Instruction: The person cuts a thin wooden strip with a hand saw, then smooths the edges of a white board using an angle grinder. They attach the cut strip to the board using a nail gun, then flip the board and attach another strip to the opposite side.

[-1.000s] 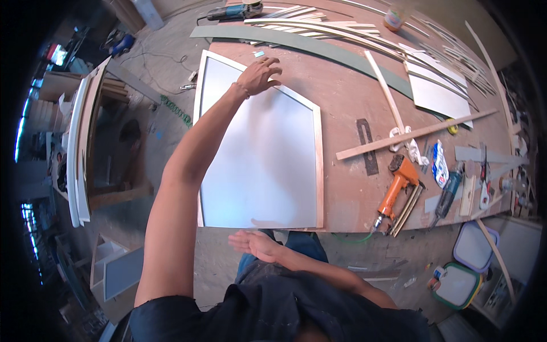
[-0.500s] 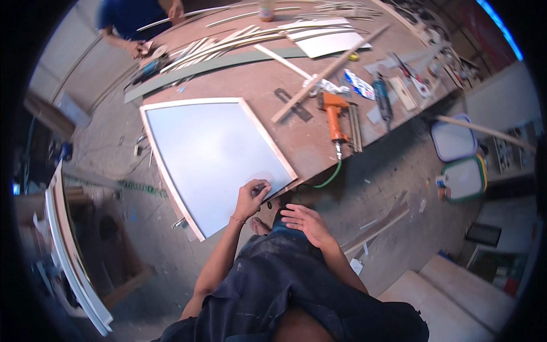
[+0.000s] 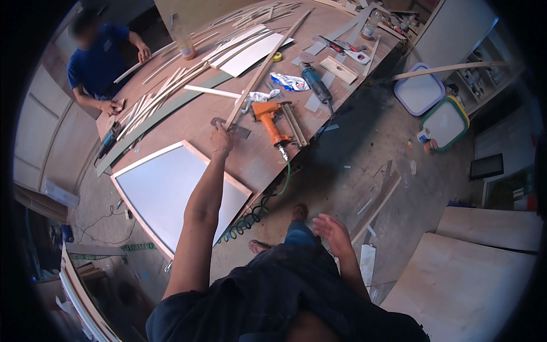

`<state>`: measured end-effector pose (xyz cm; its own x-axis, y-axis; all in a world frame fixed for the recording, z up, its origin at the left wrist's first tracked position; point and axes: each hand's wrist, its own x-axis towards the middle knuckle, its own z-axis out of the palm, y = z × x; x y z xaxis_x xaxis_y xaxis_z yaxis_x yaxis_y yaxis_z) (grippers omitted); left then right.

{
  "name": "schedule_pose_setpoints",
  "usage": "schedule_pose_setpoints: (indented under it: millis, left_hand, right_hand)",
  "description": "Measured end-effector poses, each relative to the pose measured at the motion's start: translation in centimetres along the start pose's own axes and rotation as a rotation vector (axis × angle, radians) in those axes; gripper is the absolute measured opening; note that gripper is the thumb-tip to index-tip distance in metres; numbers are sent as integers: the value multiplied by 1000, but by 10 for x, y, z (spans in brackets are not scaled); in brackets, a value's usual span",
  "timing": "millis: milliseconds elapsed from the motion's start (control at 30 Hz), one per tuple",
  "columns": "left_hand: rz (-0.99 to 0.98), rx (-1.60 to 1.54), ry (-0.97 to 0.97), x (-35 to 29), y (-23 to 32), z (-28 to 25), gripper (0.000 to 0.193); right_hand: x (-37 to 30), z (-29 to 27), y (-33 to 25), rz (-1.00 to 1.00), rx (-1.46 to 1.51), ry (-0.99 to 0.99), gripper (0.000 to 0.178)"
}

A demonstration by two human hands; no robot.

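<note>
My left hand (image 3: 220,138) reaches across the table, its fingers stretched over a dark flat piece (image 3: 240,132) beside the near end of a long wooden strip (image 3: 259,77). It covers part of that piece; no grip on it shows. Below my left forearm lies a framed panel (image 3: 165,188) with a pale, glossy face and light wood edges, jutting past the table corner. My right hand (image 3: 334,233) hangs over the floor by my leg, fingers apart, with nothing in it. An orange nail gun (image 3: 270,122) with a green hose rests right of my left hand.
The brown table (image 3: 256,159) also bears an angle grinder (image 3: 316,82), a crumpled packet (image 3: 289,81) and several thin wooden strips (image 3: 165,94). At the far left a person in blue (image 3: 102,62) works with both hands at the table. Large boards (image 3: 461,279) lie at the lower right.
My left hand has moved from above the panel's near corner out to the dark flat piece. The view has shifted, showing more of the other person. My right hand stays open.
</note>
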<state>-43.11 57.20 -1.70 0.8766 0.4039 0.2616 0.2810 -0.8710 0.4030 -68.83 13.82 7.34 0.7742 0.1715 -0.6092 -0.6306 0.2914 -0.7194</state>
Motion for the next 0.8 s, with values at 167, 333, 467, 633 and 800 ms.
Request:
schedule_pose_setpoints:
  millis: [167, 333, 467, 633, 800]
  left_hand:
    - [-186, -181, -231, 19, 9, 2, 54]
    - [-374, -446, -453, 6, 40, -27, 58]
    - [-381, -538, -453, -51, 82, -64, 60]
    - [-341, -411, -293, -108, 139, -81, 57]
    - [-348, -512, -74, -107, 224, -76, 41]
  right_hand:
    - [35, -60, -19, 45, 18, 12, 41]
    - [110, -117, -87, -50, -86, 45, 40]
    - [177, -114, -179, -149, -217, -36, 41]
    - [266, -55, -289, -313, -317, -319, 37]
    - [338, 18, -388, -590, -255, -358, 46]
